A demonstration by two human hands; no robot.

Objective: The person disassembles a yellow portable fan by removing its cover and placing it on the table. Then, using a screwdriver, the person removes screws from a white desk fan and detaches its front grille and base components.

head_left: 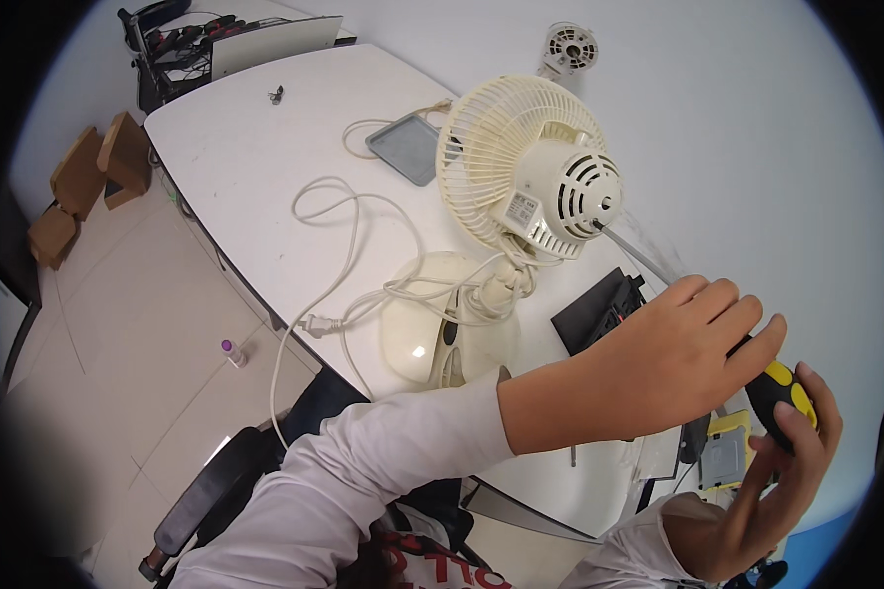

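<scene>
A cream desk fan (pixel 560 191) stands on the white table, its round motor housing facing me. A long screwdriver (pixel 774 385) with a black and yellow handle reaches across to it, and the tip meets the housing's slotted back cover near the centre. My left hand (pixel 673 358) is curled over the shaft and the front of the handle, hiding part of the tool. Behind it, my right hand (pixel 796 456) grips the rear of the handle between thumb and fingers. The fan's base (pixel 413 334) has its white cord looped around the stem.
A grey tray (pixel 403 147) lies beyond the fan, with small metal bits (pixel 276 95) at the far left. A black case (pixel 599 304) sits beside my left wrist. The plug (pixel 319 325) rests at the table's left edge. A chair (pixel 216 491) stands lower left.
</scene>
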